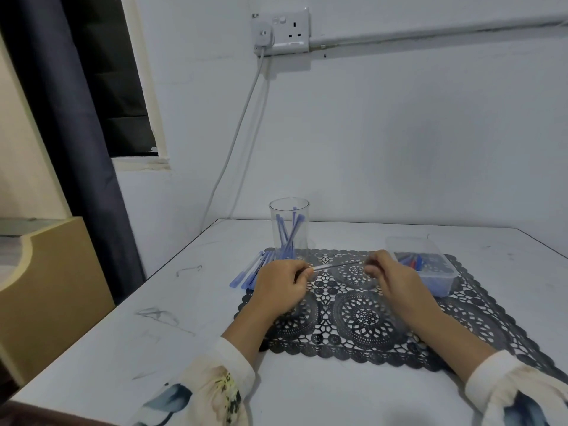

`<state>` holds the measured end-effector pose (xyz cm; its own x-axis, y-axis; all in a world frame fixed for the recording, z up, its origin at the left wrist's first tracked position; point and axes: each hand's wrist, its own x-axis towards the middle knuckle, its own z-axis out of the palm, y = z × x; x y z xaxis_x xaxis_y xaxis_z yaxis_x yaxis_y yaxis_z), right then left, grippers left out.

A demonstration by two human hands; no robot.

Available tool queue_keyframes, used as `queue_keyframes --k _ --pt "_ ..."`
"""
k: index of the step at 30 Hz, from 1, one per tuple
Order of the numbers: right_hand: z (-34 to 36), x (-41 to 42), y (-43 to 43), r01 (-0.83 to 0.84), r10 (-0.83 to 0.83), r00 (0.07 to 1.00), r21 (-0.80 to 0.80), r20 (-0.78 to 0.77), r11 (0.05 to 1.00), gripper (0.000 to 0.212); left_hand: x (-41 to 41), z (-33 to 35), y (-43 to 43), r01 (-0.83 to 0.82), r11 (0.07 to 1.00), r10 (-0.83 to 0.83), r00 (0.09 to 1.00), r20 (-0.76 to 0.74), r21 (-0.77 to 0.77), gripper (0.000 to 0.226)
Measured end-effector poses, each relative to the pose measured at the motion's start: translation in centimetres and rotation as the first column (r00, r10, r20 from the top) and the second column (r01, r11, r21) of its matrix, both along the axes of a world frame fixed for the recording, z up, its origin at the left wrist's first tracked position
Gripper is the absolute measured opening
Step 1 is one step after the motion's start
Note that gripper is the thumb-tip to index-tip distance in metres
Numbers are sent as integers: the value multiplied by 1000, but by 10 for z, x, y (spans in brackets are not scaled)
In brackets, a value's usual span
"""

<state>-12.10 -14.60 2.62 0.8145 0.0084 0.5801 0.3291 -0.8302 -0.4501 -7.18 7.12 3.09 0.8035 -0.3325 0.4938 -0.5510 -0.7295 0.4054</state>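
the left hand is curled round a clear pen, pinching it near one end; the right hand pinches a thin dark refill between its fingertips. pen and refill lie in one nearly level line between the two hands, held just above the back half of a black lace mat; the refill meets the open end of the pen, but whether it is already inside cannot be told

behind the left hand a clear cup stands upright at the mat's back edge with several blue pens leaning in it. just left of the cup, a row of loose blue pens lies across the mat's left edge, partly on the white counter. close behind the right hand sits a clear plastic box with coloured bits in it, on the mat's back right corner

the mat's front half and the counter on the left and in front lie bare, and the counter's left edge is well apart from the hands
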Motion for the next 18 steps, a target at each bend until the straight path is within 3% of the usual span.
queue_keyframes --k 3,6,18 --pt "-3 5 -1 -69 77 995 -120 68 990 13 1 -1 0 -9 1000 9 1000 7 5 24" --pt "-7 8 -1 -140 147 989 -232 13 963 7 2 -1 -1 -13 1000 13 1000 8 7 25" --pt "-17 15 -1 -251 181 959 -362 -217 898 26 3 -2 -1 -6 1000 6 1000 9 25 26"
